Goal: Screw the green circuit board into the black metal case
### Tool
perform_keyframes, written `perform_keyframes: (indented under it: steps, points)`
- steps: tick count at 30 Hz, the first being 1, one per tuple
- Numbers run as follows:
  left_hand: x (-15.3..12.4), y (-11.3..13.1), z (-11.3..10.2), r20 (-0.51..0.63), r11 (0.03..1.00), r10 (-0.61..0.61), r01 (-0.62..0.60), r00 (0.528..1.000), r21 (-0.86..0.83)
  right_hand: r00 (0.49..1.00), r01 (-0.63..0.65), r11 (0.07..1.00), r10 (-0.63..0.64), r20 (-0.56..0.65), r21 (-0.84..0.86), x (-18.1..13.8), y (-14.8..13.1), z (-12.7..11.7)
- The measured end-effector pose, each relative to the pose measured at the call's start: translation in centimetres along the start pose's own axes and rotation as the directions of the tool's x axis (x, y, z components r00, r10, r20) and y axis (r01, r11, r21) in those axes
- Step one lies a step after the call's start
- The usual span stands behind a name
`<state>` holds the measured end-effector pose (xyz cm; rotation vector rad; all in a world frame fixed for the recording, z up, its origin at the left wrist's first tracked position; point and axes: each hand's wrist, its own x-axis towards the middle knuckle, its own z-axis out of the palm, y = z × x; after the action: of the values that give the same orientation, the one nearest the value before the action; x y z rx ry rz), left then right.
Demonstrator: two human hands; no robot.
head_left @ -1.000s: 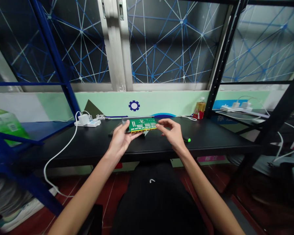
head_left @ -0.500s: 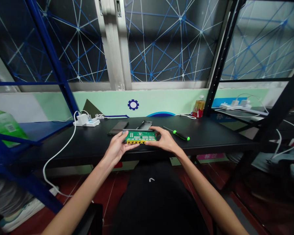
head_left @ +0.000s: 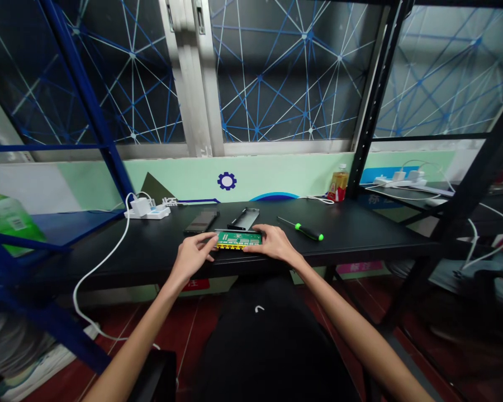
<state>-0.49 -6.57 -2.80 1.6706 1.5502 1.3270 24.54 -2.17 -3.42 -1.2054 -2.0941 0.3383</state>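
Observation:
A green circuit board (head_left: pixel 238 238) with a row of yellow ports along its near side lies low at the desk's front, a dark metal edge behind it. My left hand (head_left: pixel 195 254) holds its left end between thumb and fingers. At the right end my right hand (head_left: pixel 274 243) grips it, thumb in front and fingers behind. Just beyond the board rests a dark metal cover (head_left: pixel 248 218). A flat dark slab like a phone (head_left: pixel 202 221) lies to its left. On the right is a screwdriver (head_left: pixel 308 230) with a black and green handle.
The black desk (head_left: pixel 360 229) runs along the wall under windows. A white power strip (head_left: pixel 147 210) with a trailing cable (head_left: pixel 104 254) sits at the left. A drink bottle (head_left: pixel 338 183) stands at the back right, beside the rack post. A person's shoe (head_left: pixel 37 365) shows at lower left.
Both hands have lowered the circuit board toward the desk top, and it now lies flatter. My left hand has shifted left on its end, uncovering more of the metal cover behind.

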Motion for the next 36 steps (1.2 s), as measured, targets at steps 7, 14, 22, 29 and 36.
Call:
perform_keyframes:
  steps: [7, 14, 22, 29, 36]
  points:
    - [0.9, -0.4, -0.1, 0.013, 0.876, 0.08, -0.077, 0.997, 0.476, 0.999, 0.017, 0.998, -0.015, 0.038, -0.053, 1.2, -0.2, 0.0]
    - [1.0, -0.1, 0.4, 0.079, 0.87, 0.115, -0.139, 0.99, 0.473, 0.997, 0.052, 0.979, -0.039, 0.07, -0.195, 2.6, 0.3, 0.2]
    - [0.5, -2.7, -0.2, 0.022, 0.973, 0.18, -0.181, 0.983, 0.143, 0.979, 0.097, 0.969, -0.134, -0.156, -0.228, 3.0, 1.7, -4.8]
    - [-0.6, -2.8, 0.8, -0.168, 0.961, 0.273, -0.263, 0.947, 0.081, 0.939, -0.274, 0.865, 0.146, -0.311, -0.421, 0.0, 8.0, -10.4]
    - [-3.4, -3.8, 0.0, -0.413, 0.967, 0.255, -0.226, 0.874, 0.117, 0.885, -0.43, 0.825, 0.306, -0.352, -0.365, -3.9, 10.2, -7.4]
